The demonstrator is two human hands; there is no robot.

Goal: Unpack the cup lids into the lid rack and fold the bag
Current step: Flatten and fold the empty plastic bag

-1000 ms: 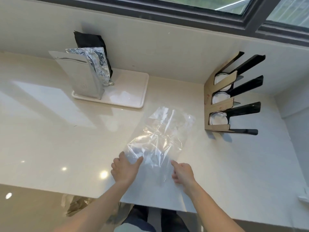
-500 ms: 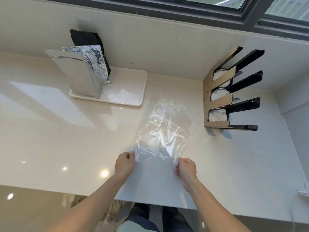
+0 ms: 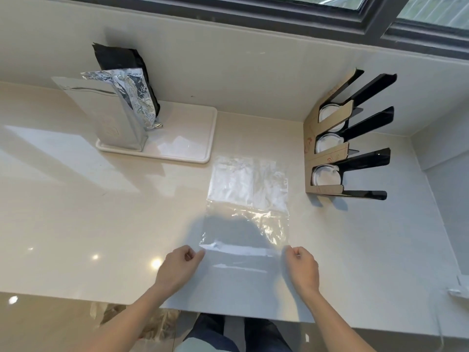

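Two hands [image 3: 179,268], one bag [image 3: 247,199], three lids [image 3: 327,175]

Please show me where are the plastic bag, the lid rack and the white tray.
plastic bag [image 3: 247,196]: head view, flat middle.
lid rack [image 3: 330,154]: head view, cardboard front.
white tray [image 3: 187,138]: head view, bare right part.

Bag [image 3: 247,199] near edge hard to trace, clear film on pale counter [image 3: 76,212]. Lids [image 3: 327,175] half hidden behind rack [image 3: 327,153] panels; count per slot unreadable. Black pouch [image 3: 119,59] mostly behind foil pouch [image 3: 132,97]. Forearms cut off at bottom edge.
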